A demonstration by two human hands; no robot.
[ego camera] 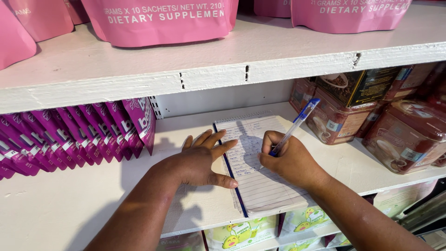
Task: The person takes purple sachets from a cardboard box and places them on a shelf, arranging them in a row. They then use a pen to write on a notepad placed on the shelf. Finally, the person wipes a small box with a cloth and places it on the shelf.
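My right hand (290, 162) grips a blue pen (295, 126), writing; my left hand (200, 160), fingers spread, pins the lined notepad (260, 186), whose near end overhangs the shelf (69, 204) and could slip off.

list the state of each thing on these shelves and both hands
notepad: open, flat on the shelf, partly written
pen: uncapped, tip on the page
right hand: gripping the pen
left hand: flat, fingers on the notepad edge
purple packets: upright, in a row
pink pouches: upright, sealed
brown tins: closed
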